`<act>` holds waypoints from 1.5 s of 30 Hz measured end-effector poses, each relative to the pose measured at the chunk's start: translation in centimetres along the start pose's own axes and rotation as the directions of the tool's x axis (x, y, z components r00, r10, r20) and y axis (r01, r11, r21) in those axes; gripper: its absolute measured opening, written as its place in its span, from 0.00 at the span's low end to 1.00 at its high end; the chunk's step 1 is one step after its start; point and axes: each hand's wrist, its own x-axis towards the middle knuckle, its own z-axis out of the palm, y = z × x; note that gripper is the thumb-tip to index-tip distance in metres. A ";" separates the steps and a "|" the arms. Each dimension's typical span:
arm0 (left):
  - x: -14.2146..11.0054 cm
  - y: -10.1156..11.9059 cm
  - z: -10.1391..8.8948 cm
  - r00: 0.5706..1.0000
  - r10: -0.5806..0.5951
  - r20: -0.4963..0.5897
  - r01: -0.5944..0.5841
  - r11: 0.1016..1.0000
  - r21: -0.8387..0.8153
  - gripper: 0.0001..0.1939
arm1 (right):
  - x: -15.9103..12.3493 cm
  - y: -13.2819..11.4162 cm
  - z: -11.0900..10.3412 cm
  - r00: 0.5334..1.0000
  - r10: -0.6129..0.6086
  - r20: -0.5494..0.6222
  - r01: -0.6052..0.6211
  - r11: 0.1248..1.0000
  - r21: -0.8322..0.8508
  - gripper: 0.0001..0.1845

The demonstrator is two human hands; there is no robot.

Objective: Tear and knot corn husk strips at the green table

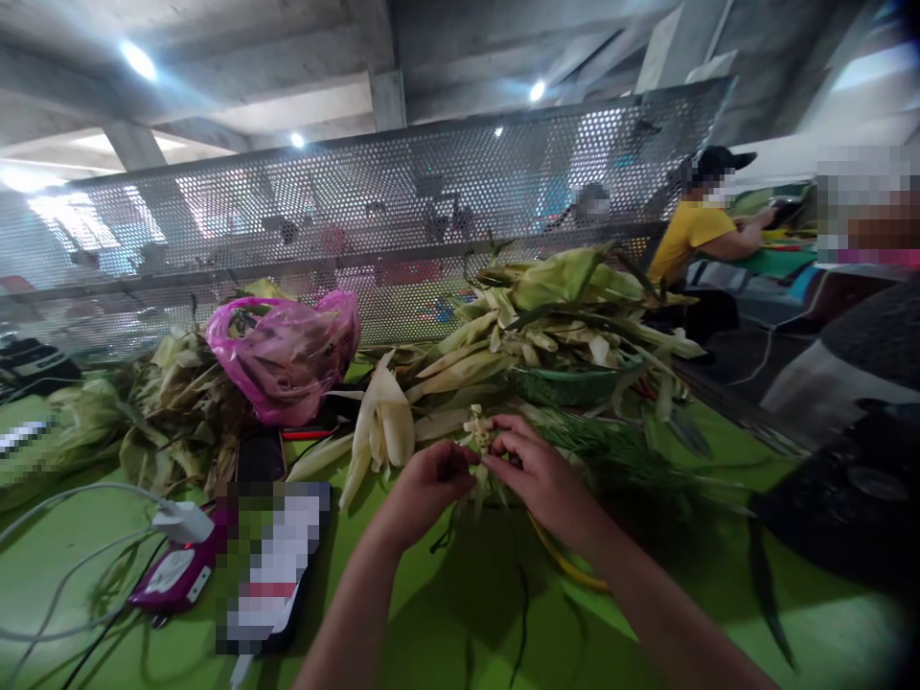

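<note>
Pale husk piece (477, 426), just below centre frame, pinched from both sides!
Left hand (431, 476) holds fingertips closed on it, right hand (528, 467) grips too, husk heap (553, 287) towering above, right of centre.

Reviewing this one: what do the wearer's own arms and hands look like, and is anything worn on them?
Both the left hand and right hand are ungloved. The left forearm and right forearm are bare to the frame's edge, with no sleeves, watch or bracelet in view. Fingers are too blurred to rule out rings.
</note>
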 end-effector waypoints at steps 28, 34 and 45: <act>-1.7 2.6 -2.7 0.977 -0.187 -0.097 0.206 0.945 0.255 0.14 | 1.5 -1.0 -4.3 0.954 -0.072 -0.293 0.057 0.997 -0.058 0.10; 0.1 5.1 0.5 0.985 0.089 -0.146 -0.069 0.988 0.137 0.17 | 1.1 -2.7 -3.3 0.974 -0.126 -0.191 0.106 0.988 -0.113 0.07; 1.6 4.9 2.3 0.940 0.105 -0.325 -0.192 0.950 -0.246 0.18 | -1.1 -2.6 -3.3 0.943 -0.034 -0.332 0.054 0.997 0.052 0.10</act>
